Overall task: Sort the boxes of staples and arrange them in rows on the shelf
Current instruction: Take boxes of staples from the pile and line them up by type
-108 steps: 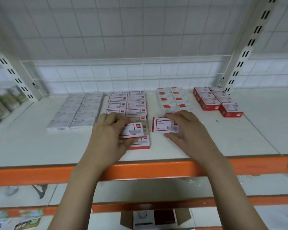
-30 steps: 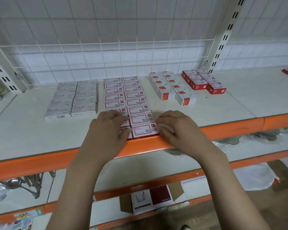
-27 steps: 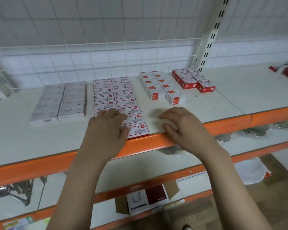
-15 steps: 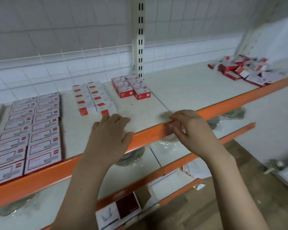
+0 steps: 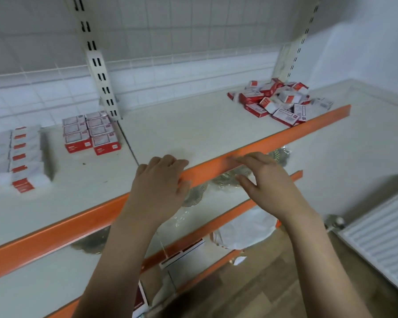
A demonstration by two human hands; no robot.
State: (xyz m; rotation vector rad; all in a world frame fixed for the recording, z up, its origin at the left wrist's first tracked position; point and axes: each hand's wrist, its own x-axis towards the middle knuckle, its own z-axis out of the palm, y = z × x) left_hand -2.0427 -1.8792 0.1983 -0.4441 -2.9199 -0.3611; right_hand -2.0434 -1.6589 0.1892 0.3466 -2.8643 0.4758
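Both hands empty at the shelf edge; unsorted boxes lie far right.

Rows of boxes (image 5: 87, 134) stand squared on the left of the shelf (image 5: 193, 125), presumably sorted by kind; a loose heap of boxes (image 5: 278, 99) waits far right. Left hand (image 5: 159, 180) rests at the orange front rail (image 5: 55, 230), fingers relaxed, grasping nothing. Right hand (image 5: 264, 180) hovers at the rail, fingers loosely extended, empty, wrist angled toward the heap.

Soft, even indoor light w/ a slightly cool cast — no hard glare. Faint shadows only: under the hands (image 5: 157, 180) on the shelf (image 5: 193, 125) and beside the box rows (image 5: 25, 157) at left. Motion blur smears the left-edge boxes and the loose pile (image 5: 278, 99). Wide-angle bend curves the uprights (image 5: 97, 63) and orange rail (image 5: 285, 136) — edges softest.
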